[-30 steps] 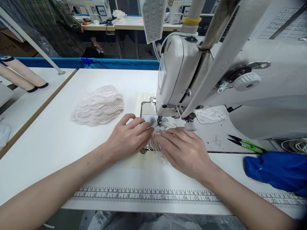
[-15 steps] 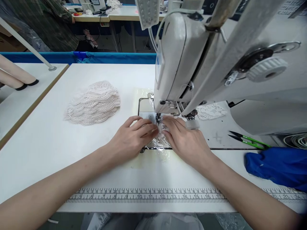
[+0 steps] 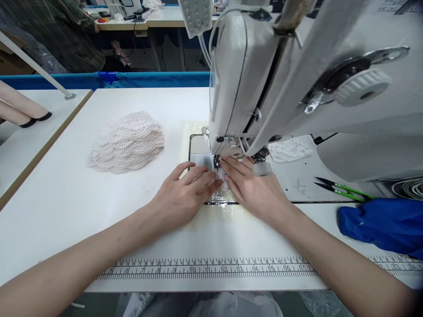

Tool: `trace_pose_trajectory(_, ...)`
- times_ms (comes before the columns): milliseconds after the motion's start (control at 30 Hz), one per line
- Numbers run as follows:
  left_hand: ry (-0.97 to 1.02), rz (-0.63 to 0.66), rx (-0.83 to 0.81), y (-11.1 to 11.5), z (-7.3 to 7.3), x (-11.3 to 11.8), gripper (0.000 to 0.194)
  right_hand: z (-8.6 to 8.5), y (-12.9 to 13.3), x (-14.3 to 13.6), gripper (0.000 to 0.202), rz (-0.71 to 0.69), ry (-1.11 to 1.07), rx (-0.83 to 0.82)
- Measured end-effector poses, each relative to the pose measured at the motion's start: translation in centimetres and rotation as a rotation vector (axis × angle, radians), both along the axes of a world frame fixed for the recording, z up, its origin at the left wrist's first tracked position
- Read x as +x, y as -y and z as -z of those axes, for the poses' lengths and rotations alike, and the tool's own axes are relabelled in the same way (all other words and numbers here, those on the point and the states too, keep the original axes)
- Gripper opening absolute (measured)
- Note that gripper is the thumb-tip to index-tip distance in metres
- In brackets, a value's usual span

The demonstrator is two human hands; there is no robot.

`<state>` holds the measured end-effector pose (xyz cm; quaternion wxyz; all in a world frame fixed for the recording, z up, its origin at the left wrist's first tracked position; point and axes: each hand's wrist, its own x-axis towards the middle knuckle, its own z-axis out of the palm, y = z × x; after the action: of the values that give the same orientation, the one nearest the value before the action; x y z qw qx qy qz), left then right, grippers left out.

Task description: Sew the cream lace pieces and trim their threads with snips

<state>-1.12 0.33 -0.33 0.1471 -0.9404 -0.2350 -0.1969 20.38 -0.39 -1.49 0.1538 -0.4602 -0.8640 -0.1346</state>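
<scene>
A small piece of white lace [image 3: 222,179] lies under the needle area of the white sewing machine [image 3: 231,79], mostly covered by my fingers. My left hand [image 3: 185,191] is at its left edge, thumb and forefinger closed on the lace while the other fingers bend over the metal plate [image 3: 200,149]. On the right, my right hand [image 3: 256,187] lies with its fingers stretched out flat over the lace, thumb apart, close beside the presser foot [image 3: 217,161]. Parts of its fingers are hidden behind the machine head.
A pile of lace pieces [image 3: 127,143] lies to the left. Behind the needle is another lace piece [image 3: 289,150]. Green thread snips [image 3: 345,190] and blue cloth [image 3: 380,224] lie at right. A printed ruler [image 3: 224,268] runs along the front edge. A person [image 3: 62,35] stands across the table.
The lace between my hands has shifted slightly, and my left thumb reaches further right. My right hand stays by the presser foot. The whole view has moved a little.
</scene>
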Motion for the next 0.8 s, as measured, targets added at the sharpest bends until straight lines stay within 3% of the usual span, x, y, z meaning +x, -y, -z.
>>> trace_pose_trajectory(500, 0.025, -0.038, -0.049, -0.10, 0.13, 0.13, 0.034, -0.12, -0.01, 0.23, 0.032, 0.010, -0.018, -0.006)
trace_pose_trajectory(800, 0.034, -0.029, -0.026, -0.05, 0.04, 0.08, 0.031, -0.99, 0.66, 0.22, 0.028, -0.172, -0.144, 0.062)
